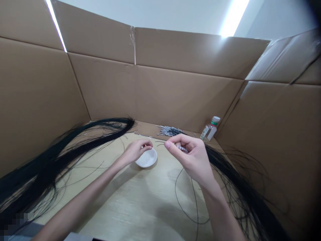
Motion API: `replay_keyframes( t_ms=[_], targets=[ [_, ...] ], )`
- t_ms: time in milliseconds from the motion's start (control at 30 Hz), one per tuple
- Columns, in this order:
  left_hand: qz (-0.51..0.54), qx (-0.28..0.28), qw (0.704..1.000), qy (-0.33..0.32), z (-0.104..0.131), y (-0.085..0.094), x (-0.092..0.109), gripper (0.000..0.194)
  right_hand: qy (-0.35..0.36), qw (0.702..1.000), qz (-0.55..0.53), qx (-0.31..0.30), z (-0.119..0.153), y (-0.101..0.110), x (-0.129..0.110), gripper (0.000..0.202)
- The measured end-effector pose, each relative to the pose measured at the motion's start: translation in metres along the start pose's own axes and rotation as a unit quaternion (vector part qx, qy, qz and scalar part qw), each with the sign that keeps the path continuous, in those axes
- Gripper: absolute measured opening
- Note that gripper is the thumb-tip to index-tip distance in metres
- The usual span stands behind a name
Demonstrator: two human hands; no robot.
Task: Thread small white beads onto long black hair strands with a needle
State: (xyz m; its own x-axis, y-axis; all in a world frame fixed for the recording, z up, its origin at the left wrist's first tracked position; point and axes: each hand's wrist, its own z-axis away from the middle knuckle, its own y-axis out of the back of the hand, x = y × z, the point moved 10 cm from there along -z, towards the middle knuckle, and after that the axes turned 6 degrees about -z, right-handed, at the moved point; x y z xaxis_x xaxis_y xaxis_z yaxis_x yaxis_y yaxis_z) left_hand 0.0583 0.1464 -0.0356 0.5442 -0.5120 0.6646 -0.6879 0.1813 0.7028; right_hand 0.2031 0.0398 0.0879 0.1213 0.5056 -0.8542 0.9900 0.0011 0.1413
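The right hand pinches a dark cord that loops below it; the left hand curls over the white bowl, though I can't tell whether it grips anything.

Both forearms outstretched, left hand with fingers curled, right hand with thumb and forefinger pinched together

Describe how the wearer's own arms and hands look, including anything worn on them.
The left hand and right hand are ungloved, with no ring, watch or bracelet visible. The slim left forearm and right forearm show no sleeves, cables or markings. Nail details are too small to tell.
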Motion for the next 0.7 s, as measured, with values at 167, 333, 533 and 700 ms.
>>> replay_keyframes(
  t_ms=[167,333,533,700],
  targets=[
    [0.143,0.097,0.985,0.018,0.041,0.035,0.054,0.028,0.049,0.997,0.006,0.061,0.009,0.000,-0.010,0.012],
    [0.439,0.124,0.889,0.045,0.075,0.033,0.079,0.012,0.164,0.976,0.084,0.115,0.029,-0.002,-0.036,0.011],
    [0.506,0.147,0.849,0.045,0.080,0.031,0.087,0.009,0.258,0.943,0.176,0.118,0.042,-0.010,-0.061,0.016],
    [0.541,0.156,0.825,0.044,0.081,0.032,0.093,0.006,0.292,0.924,0.215,0.118,0.045,-0.016,-0.068,0.015]
  ],
)
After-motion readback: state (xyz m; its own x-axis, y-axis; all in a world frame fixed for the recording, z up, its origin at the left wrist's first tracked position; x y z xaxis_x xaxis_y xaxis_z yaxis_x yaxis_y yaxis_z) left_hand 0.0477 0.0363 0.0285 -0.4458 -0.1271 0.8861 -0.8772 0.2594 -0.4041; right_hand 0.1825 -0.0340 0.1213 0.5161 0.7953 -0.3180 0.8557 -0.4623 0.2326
